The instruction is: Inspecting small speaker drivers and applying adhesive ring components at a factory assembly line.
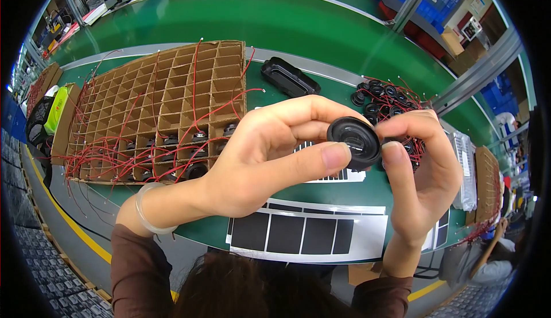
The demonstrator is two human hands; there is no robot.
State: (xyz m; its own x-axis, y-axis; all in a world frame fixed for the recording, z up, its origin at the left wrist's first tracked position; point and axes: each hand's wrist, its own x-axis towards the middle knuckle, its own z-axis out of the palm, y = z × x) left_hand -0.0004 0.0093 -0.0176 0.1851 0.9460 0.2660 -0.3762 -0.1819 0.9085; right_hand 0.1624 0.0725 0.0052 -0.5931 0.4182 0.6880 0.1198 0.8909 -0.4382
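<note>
A small round black speaker [352, 140] with a raised rim and a glossy centre is held up over the bench. My left hand [261, 160] grips it, thumb on the near edge and fingers behind. At the speaker's right edge, my right hand [423, 172] has its thumb and index finger bent together in a pinch. Something small and dark shows between those fingertips, too hidden to name. Below the hands lie white sheets with black rectangular stickers [287, 233]. Beyond the right hand, several more black speakers [396, 94] with red wires lie in a pile.
A divided cardboard box [166, 88] stands at the left, with wired speakers in its nearer cells. Behind my left hand lies a long black plastic housing [290, 77]. A green conveyor belt [241, 22] crosses the far side. Clear plastic trays [464, 169] sit at the right.
</note>
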